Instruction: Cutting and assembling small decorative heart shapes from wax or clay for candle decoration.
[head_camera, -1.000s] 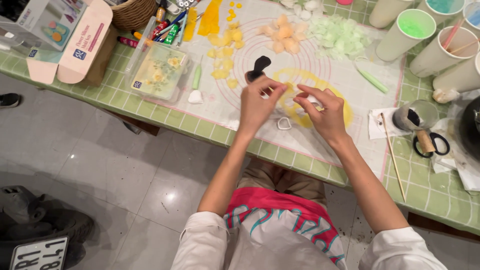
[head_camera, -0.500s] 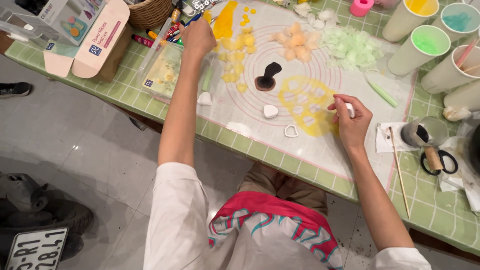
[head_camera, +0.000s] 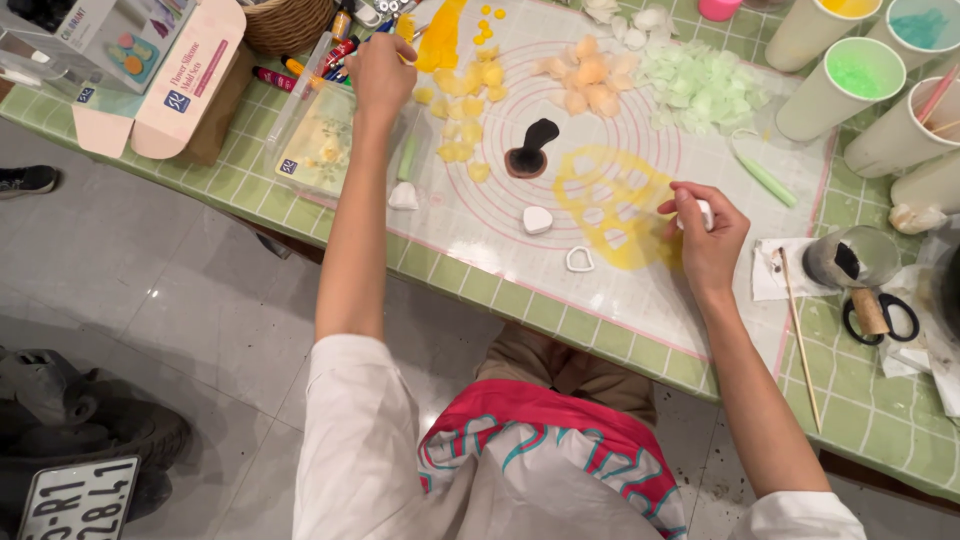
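My left hand (head_camera: 383, 72) curls beside yellow petals (head_camera: 462, 105); my right hand (head_camera: 706, 232) pinches a small white cutter (head_camera: 704, 213) over the yellow sheet (head_camera: 610, 205).

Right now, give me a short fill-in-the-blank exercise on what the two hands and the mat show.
1. The left hand reaches to the far side of the mat, beside the ____ cut-out pieces.
2. The right hand rests at the edge of the rolled yellow sheet, pinching a small ____ piece.
3. The scissors lie on the ____ tiled table.

Missing words: yellow; white; green
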